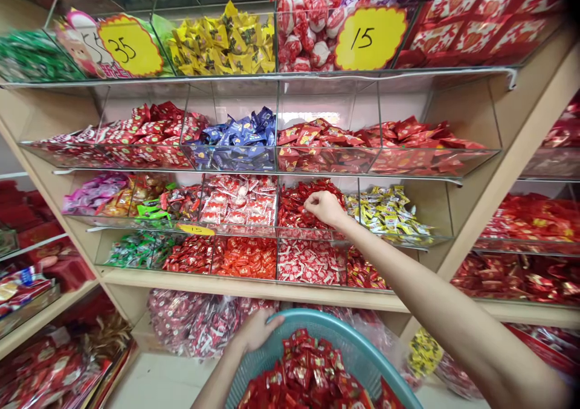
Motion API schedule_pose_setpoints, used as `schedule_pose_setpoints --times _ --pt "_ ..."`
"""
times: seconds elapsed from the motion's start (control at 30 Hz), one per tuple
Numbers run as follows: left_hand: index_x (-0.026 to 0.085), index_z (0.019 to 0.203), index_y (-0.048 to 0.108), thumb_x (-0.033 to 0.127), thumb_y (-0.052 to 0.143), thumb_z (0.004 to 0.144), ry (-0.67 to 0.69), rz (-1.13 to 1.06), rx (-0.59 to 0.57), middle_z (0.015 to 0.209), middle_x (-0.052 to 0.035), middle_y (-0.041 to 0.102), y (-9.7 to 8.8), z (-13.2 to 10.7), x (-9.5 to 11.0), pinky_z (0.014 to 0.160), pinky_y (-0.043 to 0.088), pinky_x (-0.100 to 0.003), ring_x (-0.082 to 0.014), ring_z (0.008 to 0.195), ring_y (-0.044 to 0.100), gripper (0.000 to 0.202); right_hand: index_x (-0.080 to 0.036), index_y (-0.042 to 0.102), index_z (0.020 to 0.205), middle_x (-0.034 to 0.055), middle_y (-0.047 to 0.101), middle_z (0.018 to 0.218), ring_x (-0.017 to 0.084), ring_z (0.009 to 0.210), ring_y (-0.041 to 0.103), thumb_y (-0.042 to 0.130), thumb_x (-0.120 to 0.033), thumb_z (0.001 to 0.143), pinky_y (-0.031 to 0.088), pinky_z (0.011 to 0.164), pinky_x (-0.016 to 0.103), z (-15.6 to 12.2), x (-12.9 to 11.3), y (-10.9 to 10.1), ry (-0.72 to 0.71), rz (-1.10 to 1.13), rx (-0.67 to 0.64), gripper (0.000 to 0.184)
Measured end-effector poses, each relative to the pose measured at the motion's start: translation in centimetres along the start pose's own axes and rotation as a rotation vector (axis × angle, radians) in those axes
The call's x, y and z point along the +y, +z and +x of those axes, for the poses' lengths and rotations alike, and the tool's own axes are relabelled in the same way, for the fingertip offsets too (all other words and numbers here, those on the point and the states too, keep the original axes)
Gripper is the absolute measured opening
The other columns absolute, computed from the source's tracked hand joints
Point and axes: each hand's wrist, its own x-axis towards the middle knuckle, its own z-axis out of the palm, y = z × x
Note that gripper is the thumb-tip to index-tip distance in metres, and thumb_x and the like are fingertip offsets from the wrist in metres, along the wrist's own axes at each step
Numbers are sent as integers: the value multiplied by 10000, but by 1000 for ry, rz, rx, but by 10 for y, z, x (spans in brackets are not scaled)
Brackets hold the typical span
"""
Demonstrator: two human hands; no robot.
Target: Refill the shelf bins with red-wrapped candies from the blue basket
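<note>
My left hand (256,331) grips the rim of a teal plastic basket (352,329), thumb over the edge. Inside the basket lies a heap of red-wrapped candies (310,367). My right hand (327,208) reaches to the third shelf tier, over a clear bin of small red-wrapped candies (293,206). Its fingers are curled together; whatever they hold, if anything, is hidden. Red-and-white wrapped candies (240,200) fill the compartment to its left, and yellow-and-white ones (396,211) the one to its right.
Clear dividers and front panels edge every bin. Blue candies (247,132) and red packets (324,137) fill the tier above. Yellow price signs (371,38) hang at the top. A wooden ledge (199,282) runs below the bins, with bulk bags of candies (194,321) under it.
</note>
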Motion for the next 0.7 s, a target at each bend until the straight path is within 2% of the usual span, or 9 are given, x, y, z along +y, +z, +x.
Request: schedule_pose_setpoints --times 0.13,0.23,0.3,0.47,0.57,0.7 --pt "150 782 607 657 349 845 17 9 -1 771 -21 644 1 1 -1 620 351 -241 -167 708 537 572 -137 675 704 26 684 712 139 659 588 574 -228 754 437 670 246 -21 -5 -20 -57 211 123 144" --pt "149 790 610 656 337 850 33 13 -10 766 -20 640 1 3 -2 619 355 -240 -163 701 527 579 -157 659 712 21 657 715 143 672 569 570 -288 773 437 663 259 -65 -3 -18 -129 331 71 170" --pt "149 776 603 660 328 852 47 17 -14 757 -18 634 2 4 -3 620 358 -239 -160 695 521 585 -175 646 692 20 642 720 145 680 563 557 -288 790 434 661 264 -103 6 -5 -133 359 -54 173" --pt "151 765 596 681 328 838 49 -3 -35 741 -8 622 4 7 -6 626 368 -230 -153 696 516 599 -182 621 669 25 610 722 144 674 545 526 -172 792 417 636 251 -191 49 45 28 256 -346 155" --pt "150 776 601 681 329 838 49 -23 -49 750 -2 627 5 7 -6 631 370 -223 -147 699 512 600 -182 601 679 23 587 744 144 684 539 500 -128 785 407 646 249 -216 68 66 53 118 -392 156" --pt "149 774 601 677 332 841 51 -15 -36 749 -8 630 4 6 -5 622 365 -223 -147 694 506 596 -182 592 730 45 595 834 168 792 558 473 -98 791 405 717 264 -226 72 80 -6 -70 -429 158"
